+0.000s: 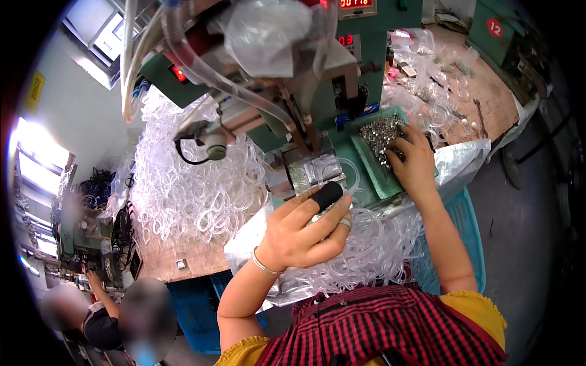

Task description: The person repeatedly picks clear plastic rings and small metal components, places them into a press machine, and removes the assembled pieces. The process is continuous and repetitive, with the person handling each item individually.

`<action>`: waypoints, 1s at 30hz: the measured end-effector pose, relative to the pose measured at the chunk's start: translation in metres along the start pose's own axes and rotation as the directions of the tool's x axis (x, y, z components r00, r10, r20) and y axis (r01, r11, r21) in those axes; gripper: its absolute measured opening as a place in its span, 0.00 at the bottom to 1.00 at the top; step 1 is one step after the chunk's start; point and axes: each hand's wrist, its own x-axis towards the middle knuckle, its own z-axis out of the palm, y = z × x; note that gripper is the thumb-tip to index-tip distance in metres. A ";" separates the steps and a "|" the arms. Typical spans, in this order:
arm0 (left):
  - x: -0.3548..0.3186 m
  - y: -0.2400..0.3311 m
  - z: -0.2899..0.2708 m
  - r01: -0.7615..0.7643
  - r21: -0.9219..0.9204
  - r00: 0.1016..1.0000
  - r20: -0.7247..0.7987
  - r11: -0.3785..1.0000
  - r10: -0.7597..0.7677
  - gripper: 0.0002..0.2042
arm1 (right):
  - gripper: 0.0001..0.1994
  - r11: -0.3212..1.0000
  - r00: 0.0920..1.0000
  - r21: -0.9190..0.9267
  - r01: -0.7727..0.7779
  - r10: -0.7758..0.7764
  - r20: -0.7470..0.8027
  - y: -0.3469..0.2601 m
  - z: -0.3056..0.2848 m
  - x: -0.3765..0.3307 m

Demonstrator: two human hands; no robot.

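Observation:
My left hand (305, 229) is closed at the front of the green press machine, with a black cover on one finger and a ring on another. Its fingertips pinch a loop of clear plastic tubing (356, 174) beside the metal work block (308, 172). To the right, my right hand (415, 160) reaches into a green tray (386, 186) with its fingers bent. Those fingertips touch a heap of small shiny metal parts (377, 135); whatever they pinch is too small to make out.
Clear tubing loops (189, 183) are heaped left of the machine, and more loops (372, 244) lie before me. A hose (244, 94) and machine head overhang my left hand. Blue crates (470, 226) stand below the table edge. Another person (101, 323) works at far left.

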 end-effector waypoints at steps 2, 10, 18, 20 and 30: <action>-0.004 0.001 0.000 0.021 -0.013 1.000 0.007 1.000 -0.021 0.13 | 0.07 0.999 0.997 -0.003 0.038 -0.038 -0.073 -0.008 0.005 0.008; -0.039 0.028 -0.018 0.281 -0.003 0.959 0.023 0.960 -0.281 0.12 | 0.04 0.970 0.986 -0.191 0.151 -0.134 0.103 -0.029 0.033 0.034; -0.134 -0.013 -0.130 0.938 -0.061 0.245 -0.578 0.341 -0.779 0.08 | 0.09 0.390 0.817 0.810 -0.438 0.548 0.179 0.007 -0.001 -0.011; -0.127 -0.032 -0.153 0.929 0.100 0.358 -0.482 0.356 -0.800 0.06 | 0.09 0.456 0.855 0.782 -0.425 0.487 0.180 -0.002 0.012 0.004; -0.217 -0.097 -0.098 0.578 0.731 0.360 0.170 0.362 -0.917 0.07 | 0.08 0.816 0.942 0.480 -0.321 0.325 0.078 -0.023 -0.001 0.000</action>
